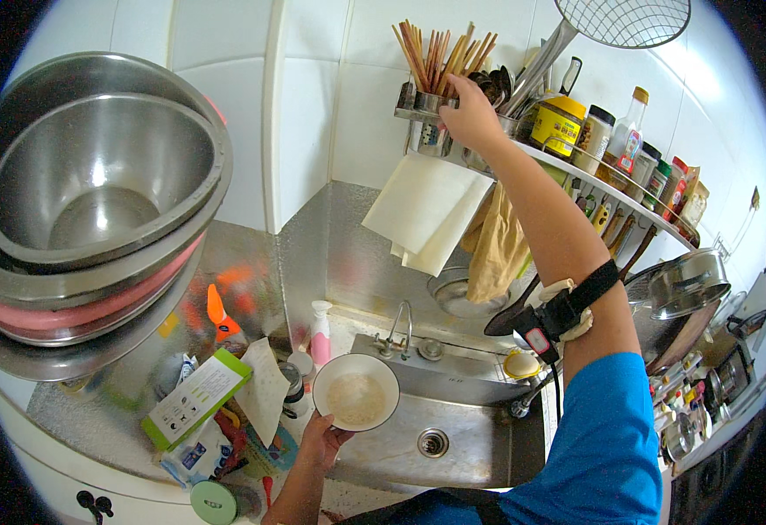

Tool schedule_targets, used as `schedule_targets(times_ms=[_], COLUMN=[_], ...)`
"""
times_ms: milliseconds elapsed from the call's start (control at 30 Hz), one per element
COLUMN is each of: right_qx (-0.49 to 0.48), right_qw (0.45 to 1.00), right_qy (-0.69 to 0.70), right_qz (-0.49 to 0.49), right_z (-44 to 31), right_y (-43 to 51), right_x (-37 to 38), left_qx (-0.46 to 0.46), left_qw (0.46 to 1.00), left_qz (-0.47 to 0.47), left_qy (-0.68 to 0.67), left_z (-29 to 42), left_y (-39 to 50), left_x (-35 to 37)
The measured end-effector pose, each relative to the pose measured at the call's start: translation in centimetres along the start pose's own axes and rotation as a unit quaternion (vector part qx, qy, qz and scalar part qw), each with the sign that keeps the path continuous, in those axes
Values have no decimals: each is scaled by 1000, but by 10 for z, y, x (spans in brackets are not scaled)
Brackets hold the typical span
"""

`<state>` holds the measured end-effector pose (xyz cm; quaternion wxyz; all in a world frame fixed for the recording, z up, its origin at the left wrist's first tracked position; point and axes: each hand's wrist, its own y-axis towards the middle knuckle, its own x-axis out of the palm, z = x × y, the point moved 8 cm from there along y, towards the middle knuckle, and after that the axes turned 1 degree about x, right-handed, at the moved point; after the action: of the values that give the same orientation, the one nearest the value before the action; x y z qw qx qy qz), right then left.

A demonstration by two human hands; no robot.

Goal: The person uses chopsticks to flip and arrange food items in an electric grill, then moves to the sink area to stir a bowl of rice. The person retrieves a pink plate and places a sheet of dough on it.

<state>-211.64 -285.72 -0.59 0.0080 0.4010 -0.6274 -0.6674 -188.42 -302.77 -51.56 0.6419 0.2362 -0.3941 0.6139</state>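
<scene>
My left hand [325,441] holds a white bowl [388,375] with a dark rim by its lower edge. Inside the bowl lies a pale, grainy food or liquid [357,399]. Up at the wall, my right hand [475,117] reaches to the wooden chopsticks [437,62], its fingertips among or against them. Whether the fingers grip any chopstick is not plain. The chopsticks stand in a perforated metal holder [433,138], with dark spoons [493,84] next to them. The bowl is over the left edge of a stainless steel sink [468,453].
Stacked metal basins [104,177] loom at the left. A shelf [609,182] carries jars and bottles under my right forearm. Cloths [426,213] hang below the holder. A faucet [406,328], a pink soap bottle [321,335] and a green-and-white box [196,397] stand around the sink.
</scene>
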Motion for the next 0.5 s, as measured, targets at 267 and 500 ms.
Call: schedule_targets(times_ms=[267, 500], right_qx=[54, 69], right_qw=[997, 984], right_qy=[54, -162], right_qz=[-27, 4], right_z=[3, -19], right_y=[8, 0], right_x=[-1, -17], left_qx=[0, -11], left_qw=[1000, 1000], left_qz=[-23, -5], left_qy=[4, 11], left_z=[3, 0], left_y=[1, 0], left_x=[7, 6])
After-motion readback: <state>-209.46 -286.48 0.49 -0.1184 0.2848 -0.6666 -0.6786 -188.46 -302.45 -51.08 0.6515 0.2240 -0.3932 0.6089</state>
